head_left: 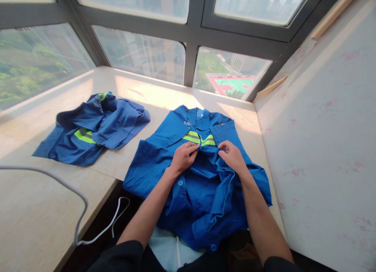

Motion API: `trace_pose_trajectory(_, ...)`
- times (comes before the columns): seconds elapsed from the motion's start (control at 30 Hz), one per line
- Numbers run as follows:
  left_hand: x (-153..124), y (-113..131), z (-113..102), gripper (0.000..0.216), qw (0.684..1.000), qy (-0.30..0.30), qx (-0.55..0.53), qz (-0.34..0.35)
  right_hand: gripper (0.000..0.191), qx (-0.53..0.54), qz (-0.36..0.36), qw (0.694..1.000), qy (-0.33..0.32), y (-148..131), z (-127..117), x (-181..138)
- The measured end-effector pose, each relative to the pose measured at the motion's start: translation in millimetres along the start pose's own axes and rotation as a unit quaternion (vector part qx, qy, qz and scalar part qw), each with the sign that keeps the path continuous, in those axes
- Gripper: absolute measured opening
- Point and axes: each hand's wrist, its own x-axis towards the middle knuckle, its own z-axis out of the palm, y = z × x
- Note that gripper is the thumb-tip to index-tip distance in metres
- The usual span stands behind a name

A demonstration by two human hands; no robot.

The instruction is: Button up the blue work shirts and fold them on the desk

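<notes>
A blue work jacket with yellow-green and grey reflective bands lies spread on the window ledge, its collar toward the window. Its lower part hangs over the near edge toward my lap. My left hand, with a ring on one finger, pinches the front placket just below the chest band. To its right, my right hand pinches the other front edge, fingers closed on the cloth. One button shows on the left front panel and another near the hem. The fingertips partly hide the fabric they grip.
A second blue garment with a reflective band lies crumpled to the left. A white cable loops over the ledge at the left. Windows stand behind; a flowered wall closes off the right.
</notes>
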Motion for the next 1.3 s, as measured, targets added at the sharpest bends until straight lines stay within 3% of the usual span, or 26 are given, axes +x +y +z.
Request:
trace_pose_trajectory(0.1, -2, -6, 3, 0.03, 0.999, 0.001, -0.043, 0.012, 0.033, -0.142, -0.106, 0.978, 0.109, -9, 8, -5)
trace_pose_trajectory(0.2, -1, -5, 4, 0.031, 0.999, 0.0, -0.033, -0.001, 0.042, -0.218, -0.263, 0.937, 0.069, -25, 22, -15)
trace_pose_trajectory(0.27, 0, -3, 4, 0.029, 1.0, -0.004, -0.024, -0.011, 0.039, -0.243, -0.321, 0.915, 0.016, -35, 32, -21)
trace_pose_trajectory(0.33, 0, -2, 4, 0.025, 0.999, -0.008, -0.029, -0.012, 0.032, -0.27, -0.314, 0.91, 0.0, -40, 41, -23)
trace_pose_trajectory(0.47, -1, -4, 6, 0.021, 0.997, 0.025, -0.072, 0.01, 0.021, -0.287, -0.245, 0.926, 0.026, -30, 47, -17)
trace_pose_trajectory(0.67, -2, -8, 7, 0.02, 0.992, 0.053, -0.114, 0.024, 0.019, -0.238, -0.24, 0.941, 0.037, -8, 46, -9)
trace_pose_trajectory(0.97, 1, -6, 5, 0.023, 0.991, 0.034, -0.118, -0.051, 0.017, -0.175, -0.216, 0.96, 0.025, -9, 43, -7)
trace_pose_trajectory(1.17, 4, -3, 4, 0.023, 0.982, 0.042, -0.165, -0.085, 0.016, -0.112, -0.199, 0.973, 0.018, -12, 40, -7)
trace_pose_trajectory(1.3, 2, -2, 0, 0.02, 0.966, 0.01, -0.231, -0.114, 0.018, -0.111, -0.171, 0.978, 0.033, -6, 42, -3)
